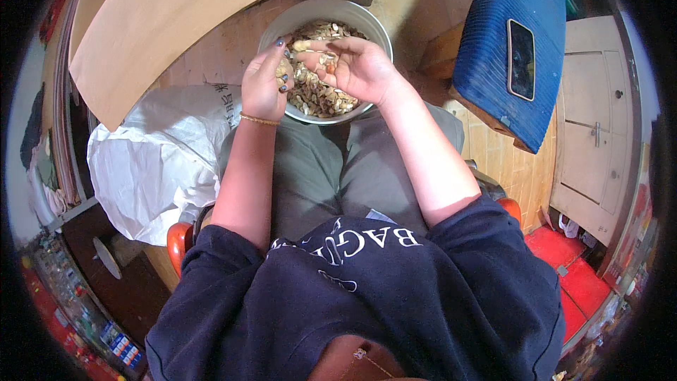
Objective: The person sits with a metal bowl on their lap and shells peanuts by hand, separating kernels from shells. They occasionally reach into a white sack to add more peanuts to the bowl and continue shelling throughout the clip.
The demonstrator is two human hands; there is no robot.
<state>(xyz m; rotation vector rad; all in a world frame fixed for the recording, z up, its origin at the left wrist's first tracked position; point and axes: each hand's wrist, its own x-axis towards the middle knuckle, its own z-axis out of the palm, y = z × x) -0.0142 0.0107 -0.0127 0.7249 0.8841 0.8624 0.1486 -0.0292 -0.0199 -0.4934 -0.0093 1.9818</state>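
Note:
Both hands are above a round metal pot (389, 45) that holds many peanut shells (322, 96). My left hand (271, 76), with painted nails and a bracelet at the wrist, has its fingers curled around several unshelled peanuts (285, 70) over the pot's left part. My right hand (357, 69) is palm up at the right, its fingers partly bent. A reddish-brown peanut kernel (331, 69) shows at its fingers, and a pale peanut (302, 46) lies near the fingertips between the hands. The pot stands just in front of the knees.
A large cardboard sheet (158, 21) arches over the upper left. Beside the left leg is a white woven sack (153, 164). A phone (521, 60) lies on a blue ribbed cover (484, 47) at the right. Farther right stands a pale cabinet (589, 116).

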